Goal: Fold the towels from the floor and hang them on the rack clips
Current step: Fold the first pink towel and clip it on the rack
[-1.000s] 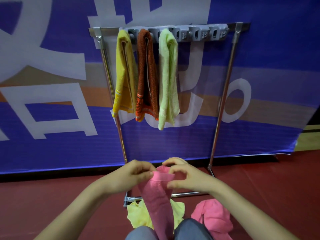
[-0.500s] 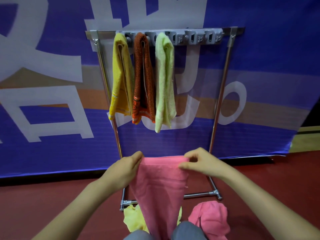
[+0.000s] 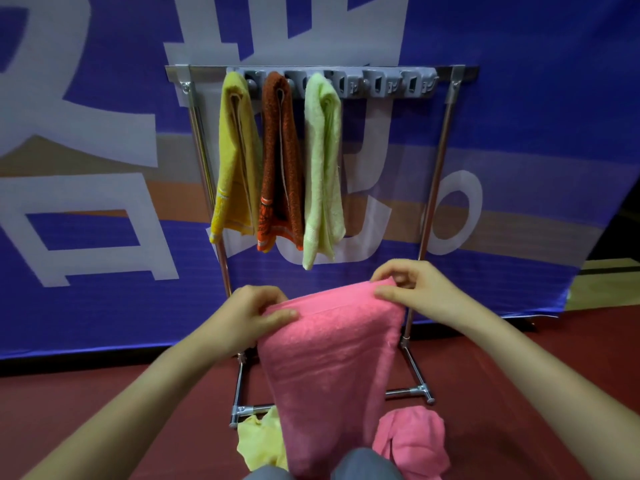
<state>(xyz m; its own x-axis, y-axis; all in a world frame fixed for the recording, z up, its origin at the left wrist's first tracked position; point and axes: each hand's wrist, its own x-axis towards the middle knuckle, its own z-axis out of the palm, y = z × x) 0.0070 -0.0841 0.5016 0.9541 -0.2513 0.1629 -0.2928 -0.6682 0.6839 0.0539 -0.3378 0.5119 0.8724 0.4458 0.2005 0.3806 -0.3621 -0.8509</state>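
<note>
I hold a pink towel [image 3: 329,368] spread out in front of me by its top edge. My left hand [image 3: 249,318] pinches the left corner and my right hand [image 3: 412,289] pinches the right corner, slightly higher. The towel hangs down toward my knees. Beyond it stands a metal rack [image 3: 436,188] with a grey clip strip [image 3: 388,86] on its top bar. A yellow towel [image 3: 235,161], an orange-brown towel [image 3: 280,164] and a light green towel [image 3: 322,168] hang folded from the left clips. The right clips hold nothing.
A pale yellow towel [image 3: 259,441] and a second pink towel [image 3: 412,441] lie crumpled on the red floor [image 3: 104,393] by the rack's base bar [image 3: 412,391]. A blue banner [image 3: 519,133] hangs behind the rack. My knees [image 3: 360,467] show at the bottom edge.
My hands have drawn apart from a bunched grip at the centre, and the pink towel has opened out wide between them. The view has dropped slightly lower on the rack.
</note>
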